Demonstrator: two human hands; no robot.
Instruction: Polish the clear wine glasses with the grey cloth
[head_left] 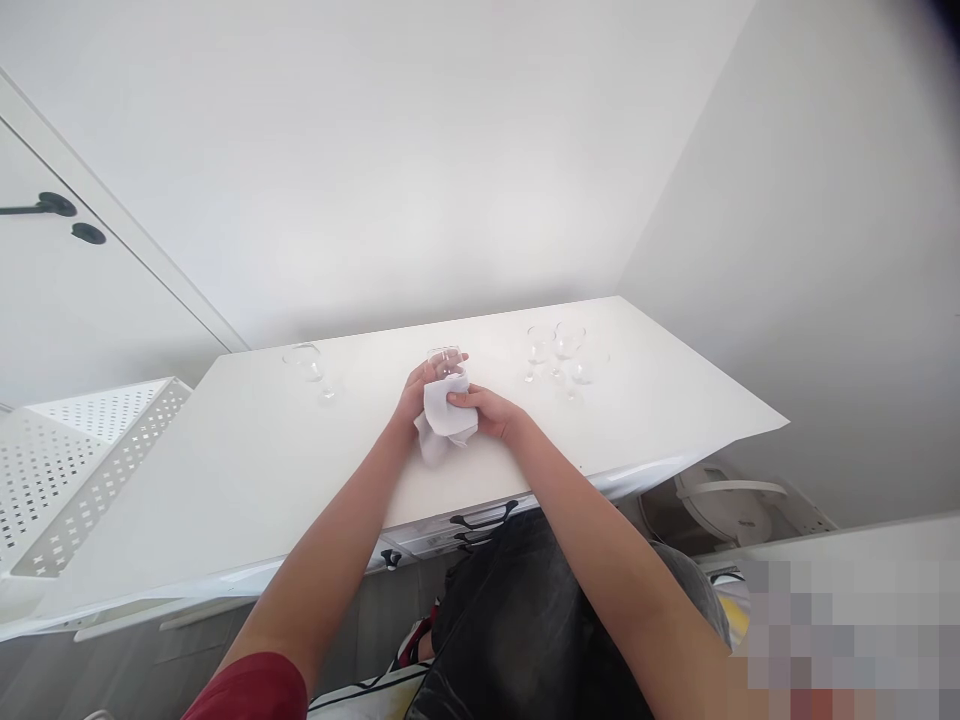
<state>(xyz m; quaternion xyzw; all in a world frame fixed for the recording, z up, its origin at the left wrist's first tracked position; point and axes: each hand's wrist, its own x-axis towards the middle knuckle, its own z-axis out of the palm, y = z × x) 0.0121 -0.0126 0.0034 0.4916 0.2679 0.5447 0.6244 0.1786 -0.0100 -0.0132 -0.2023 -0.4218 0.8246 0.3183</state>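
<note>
Near the middle of the white table, my left hand (pixel 415 392) is wrapped round a clear glass (pixel 445 360), its fingers showing behind and through the bowl. A white cloth (pixel 448 412) covers the lower part of the glass and hangs down below it. My right hand (pixel 487 408) grips the cloth from the right side, thumb on its front. The stem of the held glass is hidden by the cloth. Several clear stemmed glasses (pixel 568 342) stand together to the right, and another stemmed glass (pixel 307 364) is at the left.
The white table (pixel 247 460) runs along a white wall. A white perforated rack (pixel 97 440) is at the far left, near a door with a dark handle (pixel 56 204). Drawers with black handles (pixel 484 518) are under the front edge. A round white appliance (pixel 724 508) sits lower right.
</note>
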